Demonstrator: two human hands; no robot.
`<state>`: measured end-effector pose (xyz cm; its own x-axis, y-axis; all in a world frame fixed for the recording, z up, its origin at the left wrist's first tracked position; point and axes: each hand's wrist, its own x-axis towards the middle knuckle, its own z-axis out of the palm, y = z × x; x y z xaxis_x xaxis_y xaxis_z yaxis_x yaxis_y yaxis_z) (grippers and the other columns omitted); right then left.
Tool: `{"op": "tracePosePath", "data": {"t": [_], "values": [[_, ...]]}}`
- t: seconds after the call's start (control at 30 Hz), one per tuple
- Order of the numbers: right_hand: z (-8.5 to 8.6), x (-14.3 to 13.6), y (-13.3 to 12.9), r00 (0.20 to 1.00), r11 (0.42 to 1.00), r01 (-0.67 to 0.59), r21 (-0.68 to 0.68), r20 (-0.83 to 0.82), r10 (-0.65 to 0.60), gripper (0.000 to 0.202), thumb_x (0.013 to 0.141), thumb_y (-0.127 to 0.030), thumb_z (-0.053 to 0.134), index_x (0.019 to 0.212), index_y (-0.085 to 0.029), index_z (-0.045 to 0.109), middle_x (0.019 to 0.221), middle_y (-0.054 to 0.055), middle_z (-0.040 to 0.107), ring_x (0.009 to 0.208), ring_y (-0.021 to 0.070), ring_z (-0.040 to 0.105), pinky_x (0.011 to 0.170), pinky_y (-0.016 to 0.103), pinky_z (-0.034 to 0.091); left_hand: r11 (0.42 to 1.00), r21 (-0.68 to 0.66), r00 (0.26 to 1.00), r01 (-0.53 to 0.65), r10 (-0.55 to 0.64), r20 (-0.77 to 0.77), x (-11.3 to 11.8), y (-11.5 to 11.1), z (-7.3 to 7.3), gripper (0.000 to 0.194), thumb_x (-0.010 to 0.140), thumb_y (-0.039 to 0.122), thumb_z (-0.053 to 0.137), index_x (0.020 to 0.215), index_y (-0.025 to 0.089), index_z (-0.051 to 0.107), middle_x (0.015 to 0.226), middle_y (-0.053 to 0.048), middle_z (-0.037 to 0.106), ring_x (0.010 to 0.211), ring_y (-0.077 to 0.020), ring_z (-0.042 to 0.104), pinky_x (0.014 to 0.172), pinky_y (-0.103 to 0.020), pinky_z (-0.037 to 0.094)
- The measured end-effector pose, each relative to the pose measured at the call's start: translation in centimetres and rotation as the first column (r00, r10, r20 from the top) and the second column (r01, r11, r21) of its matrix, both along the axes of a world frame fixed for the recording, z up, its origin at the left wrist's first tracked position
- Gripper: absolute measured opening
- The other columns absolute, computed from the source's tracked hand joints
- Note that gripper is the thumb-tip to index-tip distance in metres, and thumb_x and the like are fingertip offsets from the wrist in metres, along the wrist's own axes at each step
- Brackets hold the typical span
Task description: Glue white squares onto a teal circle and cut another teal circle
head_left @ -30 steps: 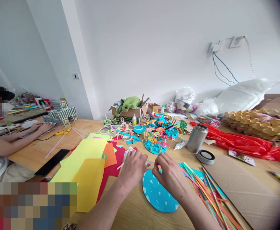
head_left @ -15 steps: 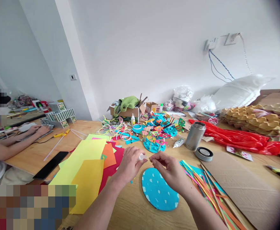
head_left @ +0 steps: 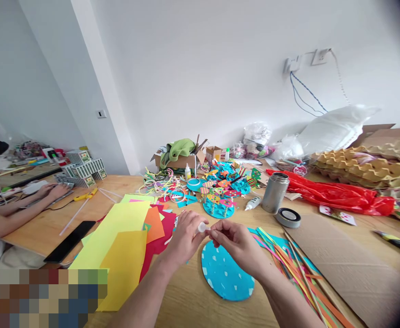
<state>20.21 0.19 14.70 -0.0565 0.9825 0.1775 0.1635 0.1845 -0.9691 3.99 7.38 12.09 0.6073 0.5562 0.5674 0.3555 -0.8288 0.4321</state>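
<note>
My left hand is closed around a small bottle, whose white tip points out between thumb and fingers. Close beside that tip, the pinched fingertips of my right hand meet my left fingertips; whatever they pinch is too small to make out. Below the hands lies a blue oval with pale spots. Farther back stands a blue round base with colourful paper pieces on it. A white glue tube lies to its right.
Coloured paper sheets and a black phone lie left. A metal flask, its lid, paper strips and cardboard are right. Another person's hands rest at the far left.
My right hand has moved left, and its fingertips now meet those of my left hand by the white tip. The view has shifted slightly.
</note>
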Motion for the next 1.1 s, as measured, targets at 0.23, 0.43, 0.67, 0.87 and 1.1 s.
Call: {"op": "tracePosePath", "data": {"t": [0.23,0.43,0.67,0.87,1.1], "values": [[0.4,0.2,-0.1,0.998,0.996,-0.012,-0.090,-0.059,0.007,0.040,0.072,-0.056,0.065,0.068,-0.016,0.061,0.061,0.001,0.061,0.058,0.0139,0.056,0.056,0.026,0.042,0.998,0.062,1.000,-0.017,0.019,-0.022,0.1,0.1,-0.1,0.021,0.095,0.036,0.043,0.100,0.020,0.057,0.096,-0.006,0.058,0.096,-0.0220,0.050,0.093,-0.042,0.036],[0.6,0.4,-0.2,0.998,0.988,-0.014,-0.151,-0.067,0.004,0.038,0.070,-0.054,0.067,0.066,-0.016,0.061,0.059,0.000,0.061,0.055,0.0130,0.055,0.055,0.026,0.041,0.979,0.197,0.991,-0.053,0.075,-0.108,-0.1,0.1,-0.1,0.016,0.095,0.026,0.043,0.104,0.021,0.055,0.101,-0.006,0.057,0.100,-0.0229,0.049,0.100,-0.048,0.030],[0.2,0.8,-0.1,0.979,0.979,-0.075,-0.192,-0.201,0.035,0.024,0.065,-0.037,0.070,0.062,-0.016,0.059,0.055,-0.002,0.058,0.051,0.0102,0.050,0.053,0.024,0.037,0.970,0.238,0.979,-0.055,0.098,-0.176,0.2,-0.3,-0.1,0.014,0.093,0.023,0.046,0.103,0.020,0.055,0.101,-0.007,0.056,0.096,-0.0239,0.048,0.087,-0.041,0.039],[-0.1,0.5,0.0,0.962,0.979,-0.071,-0.192,-0.272,0.016,0.019,0.061,-0.031,0.067,0.056,-0.017,0.054,0.050,-0.004,0.053,0.047,0.0085,0.044,0.049,0.023,0.032,0.959,0.272,0.971,-0.080,0.137,-0.197,0.5,-0.6,-0.2,0.015,0.094,0.026,0.044,0.101,0.020,0.055,0.100,-0.008,0.056,0.096,-0.0245,0.047,0.089,-0.045,0.039],[-0.9,-0.6,0.3,0.961,0.971,-0.022,-0.237,-0.272,-0.044,0.023,0.059,-0.035,0.068,0.055,-0.018,0.053,0.050,-0.005,0.054,0.043,0.0075,0.043,0.045,0.023,0.031,0.943,0.311,0.963,-0.118,0.185,-0.198,0.8,-0.9,0.1,0.014,0.093,0.024,0.045,0.100,0.021,0.057,0.100,-0.008,0.057,0.096,-0.0251,0.048,0.089,-0.046,0.038]]}}
